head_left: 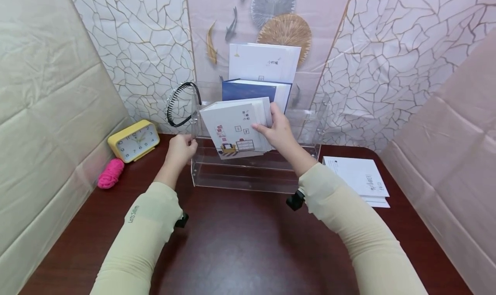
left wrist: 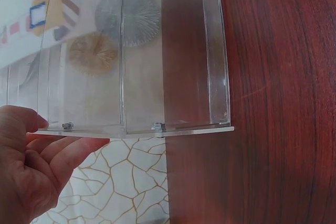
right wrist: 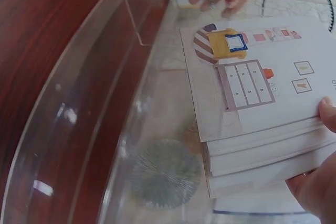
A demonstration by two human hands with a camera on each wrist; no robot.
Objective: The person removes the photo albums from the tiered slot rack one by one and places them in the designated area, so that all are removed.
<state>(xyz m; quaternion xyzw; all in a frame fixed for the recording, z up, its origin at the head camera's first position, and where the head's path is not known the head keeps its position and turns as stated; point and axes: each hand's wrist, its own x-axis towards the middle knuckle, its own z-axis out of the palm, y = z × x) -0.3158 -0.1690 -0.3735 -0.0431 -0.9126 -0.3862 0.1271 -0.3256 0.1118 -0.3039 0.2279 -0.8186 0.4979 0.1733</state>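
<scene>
A clear acrylic tiered rack (head_left: pixel 248 181) stands on the dark red table. My right hand (head_left: pixel 280 131) grips a white book (head_left: pixel 232 127) by its right edge, thumb on the illustrated cover and fingers behind. The book is tilted in front of the rack's middle; whether its lower edge touches a tier I cannot tell. My left hand (head_left: pixel 180 153) pinches the rack's left side panel, and the left wrist view shows the thumb inside and the fingers (left wrist: pixel 73 156) outside. Behind the held book stand a blue book (head_left: pixel 248 90) and a taller white book (head_left: pixel 265 62) on the upper tiers.
A black toothed headband (head_left: pixel 170 107) hangs at the rack's upper left. On the left lie a yellow alarm clock (head_left: pixel 135 142) and a pink yarn bundle (head_left: pixel 111 173). Another white book (head_left: pixel 358 176) lies flat right of the rack. Fabric-covered walls enclose the table (head_left: pixel 232 243).
</scene>
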